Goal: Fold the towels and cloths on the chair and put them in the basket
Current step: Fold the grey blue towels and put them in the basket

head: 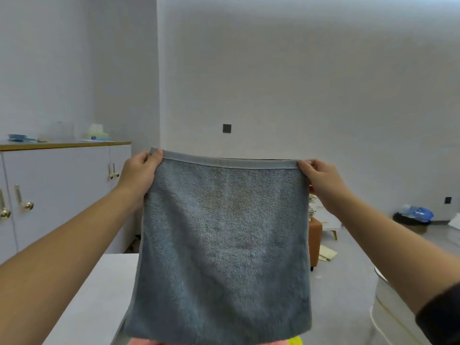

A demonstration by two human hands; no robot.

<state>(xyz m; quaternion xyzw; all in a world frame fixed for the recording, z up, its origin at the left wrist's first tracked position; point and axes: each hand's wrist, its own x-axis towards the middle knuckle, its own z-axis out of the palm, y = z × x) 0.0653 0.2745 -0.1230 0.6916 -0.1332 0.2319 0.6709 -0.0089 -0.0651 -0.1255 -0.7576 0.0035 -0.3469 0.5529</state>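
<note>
At the far left a pale cabinet with slim brass handles (62, 185) is standing against the wall, and a smooth white tabletop (94, 295) is running along below it. The person's left hand (142, 170) is pinching the upper left corner of a square grey-blue terry towel (224, 232), with thumb and fingers curled over its flat woven hem. The towel is hanging fully open in the air between the two hands, its top edge pulled nearly straight. Its looped pile is looking soft and thick and is showing paler in the middle. Being limp, it is draping straight down, and no fold is showing in it, so the folding of this piece is judged as not yet begun. Under its lower edge a strip of pink fleecy cloth (149, 341) and a bright yellow cloth (295, 341) are peeking out, apparently waiting their turn. The right hand (321, 178) is gripping the upper right corner in the same pinch, with a dark sleeve (440, 319) pushed up the forearm. At the lower right a white rounded object (390, 302) is showing. Whether it is the basket cannot be told, so nothing can be counted as put away.
</note>
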